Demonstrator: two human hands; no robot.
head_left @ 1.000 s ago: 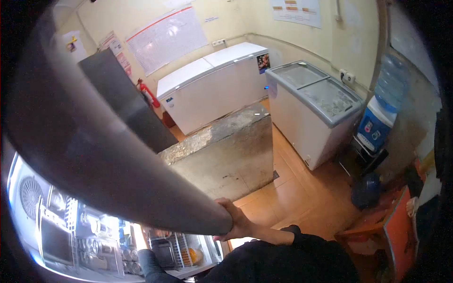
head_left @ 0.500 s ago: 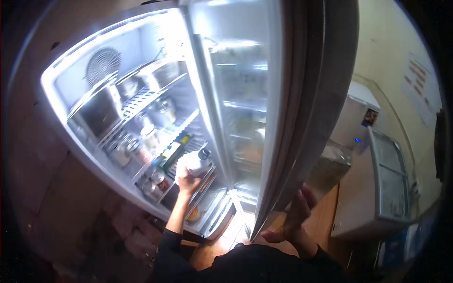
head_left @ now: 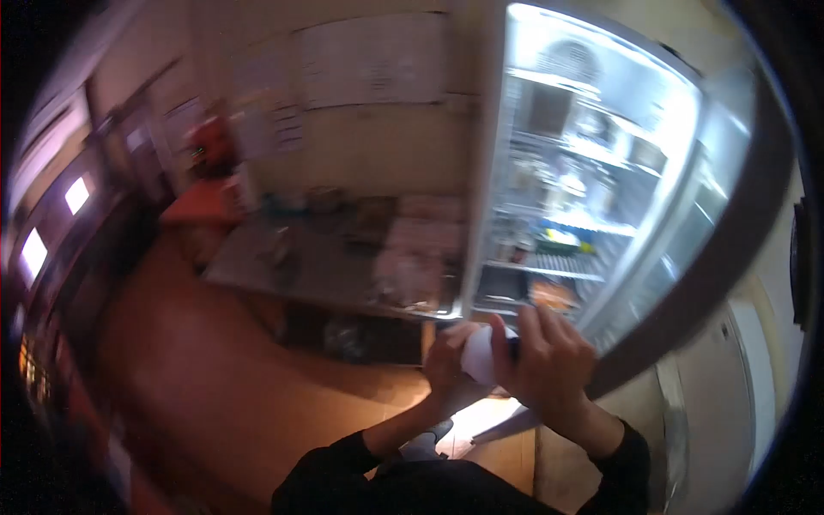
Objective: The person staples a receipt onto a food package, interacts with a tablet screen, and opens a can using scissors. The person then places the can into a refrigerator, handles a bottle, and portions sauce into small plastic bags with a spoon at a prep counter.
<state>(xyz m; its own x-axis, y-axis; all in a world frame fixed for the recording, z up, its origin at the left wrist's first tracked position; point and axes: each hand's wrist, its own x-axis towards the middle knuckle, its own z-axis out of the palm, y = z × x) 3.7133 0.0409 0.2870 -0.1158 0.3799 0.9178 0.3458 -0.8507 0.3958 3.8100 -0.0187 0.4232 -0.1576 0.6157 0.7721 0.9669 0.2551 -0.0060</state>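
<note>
In front of my body, outside the fridge, is a white bottle [head_left: 481, 354] with a dark cap [head_left: 513, 347]. My left hand [head_left: 448, 367] is closed around the bottle's body from the left. From the right, the fingers of my right hand [head_left: 552, 359] wrap over the cap end and hide most of it. Just beyond both hands stands the lit fridge [head_left: 486, 184], with jars, containers and packets on its wire shelves. Motion blur hides any label on the bottle.
The fridge door [head_left: 678, 322] stands open on the right. To the left, a metal table [head_left: 257, 266] carries pinkish packs [head_left: 412, 257] and other blurred items. Farther left is a red object [head_left: 202, 202]. Papers [head_left: 373, 60] hang on the wall above an orange-brown floor [head_left: 197, 386].
The bottle has come out of the fridge in my left hand. My right hand has moved from beside the door onto the cap end. My view has swung left, showing the table.
</note>
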